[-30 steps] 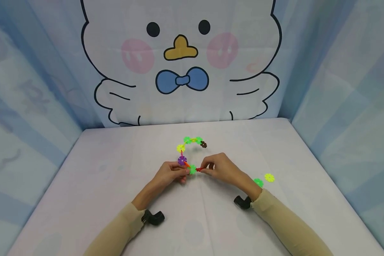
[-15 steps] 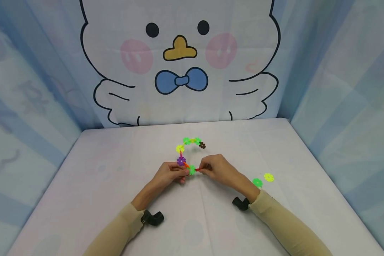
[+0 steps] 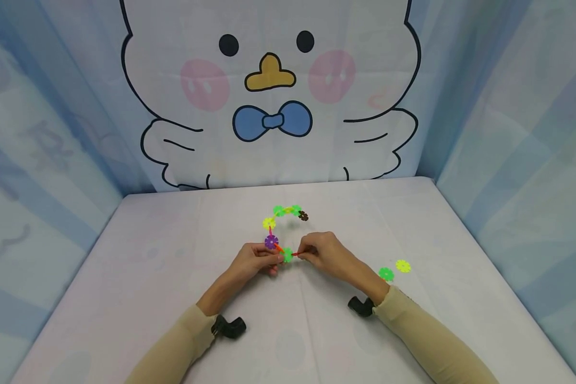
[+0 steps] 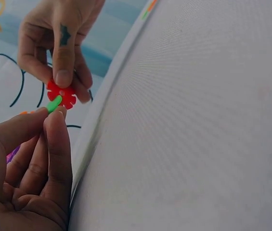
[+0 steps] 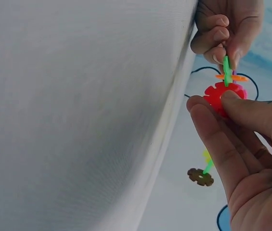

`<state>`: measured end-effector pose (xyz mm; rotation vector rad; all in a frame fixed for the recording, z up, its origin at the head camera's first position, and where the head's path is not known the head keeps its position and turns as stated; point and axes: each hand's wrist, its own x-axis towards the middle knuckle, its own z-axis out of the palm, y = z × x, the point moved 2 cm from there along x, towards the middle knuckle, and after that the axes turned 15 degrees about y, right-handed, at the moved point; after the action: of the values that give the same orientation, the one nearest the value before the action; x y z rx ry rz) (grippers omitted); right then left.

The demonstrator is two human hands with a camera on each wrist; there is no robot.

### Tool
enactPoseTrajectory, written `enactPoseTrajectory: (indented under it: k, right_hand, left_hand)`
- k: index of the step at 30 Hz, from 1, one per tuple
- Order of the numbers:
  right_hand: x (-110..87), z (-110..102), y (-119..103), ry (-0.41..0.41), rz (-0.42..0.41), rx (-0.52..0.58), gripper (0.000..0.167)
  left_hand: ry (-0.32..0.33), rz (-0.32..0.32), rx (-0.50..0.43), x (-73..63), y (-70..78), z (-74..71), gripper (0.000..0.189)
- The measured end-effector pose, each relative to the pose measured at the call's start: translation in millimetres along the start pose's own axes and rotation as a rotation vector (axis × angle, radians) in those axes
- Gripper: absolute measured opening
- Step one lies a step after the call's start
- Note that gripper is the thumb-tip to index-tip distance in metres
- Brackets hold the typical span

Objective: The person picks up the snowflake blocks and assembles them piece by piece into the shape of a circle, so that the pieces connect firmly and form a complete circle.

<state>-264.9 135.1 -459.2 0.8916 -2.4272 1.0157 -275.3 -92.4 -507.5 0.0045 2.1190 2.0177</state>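
My left hand (image 3: 252, 262) pinches a green notched snowflake disc (image 3: 288, 255) between thumb and fingers. That disc is the near end of a curved chain of interlocked discs, with an orange disc (image 3: 279, 248), a purple disc (image 3: 271, 242) and a yellow disc (image 3: 269, 223) further along. A brown disc (image 3: 303, 216) ends the far side of the arc. My right hand (image 3: 328, 253) holds a red disc (image 5: 214, 95) by its edge between thumb and fingers. In the left wrist view, the red disc (image 4: 67, 98) meets the green disc (image 4: 54, 103) edge to edge, their planes crossed.
A loose green disc (image 3: 386, 274) and a loose yellow disc (image 3: 403, 266) lie on the white-covered table (image 3: 461, 298), beside my right forearm. A printed cloth backdrop (image 3: 273, 160) stands behind the table's far edge, and blue curtains (image 3: 518, 160) hang at both sides.
The red disc has turned from showing its notched face to nearly edge-on in the head view, up against the green disc. Both hands stay almost in place.
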Motion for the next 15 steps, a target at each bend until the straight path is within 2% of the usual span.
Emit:
enactPoseTrajectory:
  k: [15]
  right_hand:
    - [-0.2,1.0,0.5,0.024,-0.020,0.022,0.008]
  left_hand:
    - [0.006,0.025,0.000,1.6,0.3,-0.1,0.017]
